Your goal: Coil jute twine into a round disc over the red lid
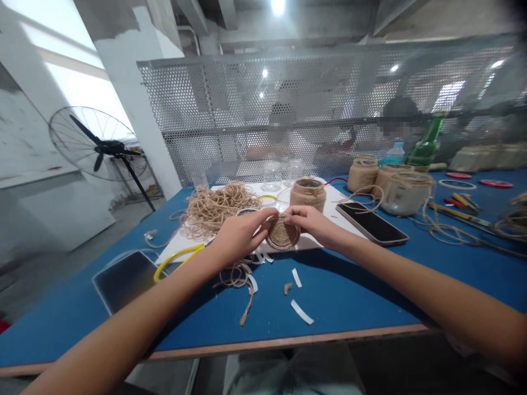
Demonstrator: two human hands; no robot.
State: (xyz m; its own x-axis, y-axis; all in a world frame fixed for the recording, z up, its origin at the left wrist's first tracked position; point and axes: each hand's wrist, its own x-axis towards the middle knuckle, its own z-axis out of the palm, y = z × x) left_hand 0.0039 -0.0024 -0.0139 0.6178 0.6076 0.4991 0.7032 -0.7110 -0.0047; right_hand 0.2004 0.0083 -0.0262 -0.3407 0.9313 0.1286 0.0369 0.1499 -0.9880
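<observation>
Between my two hands a round disc of coiled twine (283, 233) is held up on edge, its flat spiral face toward me. My left hand (246, 229) pinches its left rim with thumb and fingers. On the upper right rim are the closed fingers of my right hand (309, 222). Just behind the disc stands a twine-wrapped jar (308, 193) on a white sheet (178, 241). A large loose heap of twine (220, 208) lies left of it, beyond my left hand.
Yellow-handled scissors (179, 258) and a dark tablet-like slab (129, 280) lie left. A phone (373, 222), wrapped jars (362, 174) and a green bottle (428, 142) are right. Paper strips (302, 311) lie near the blue table's (346, 307) front edge. A perforated metal screen (230, 109) stands behind.
</observation>
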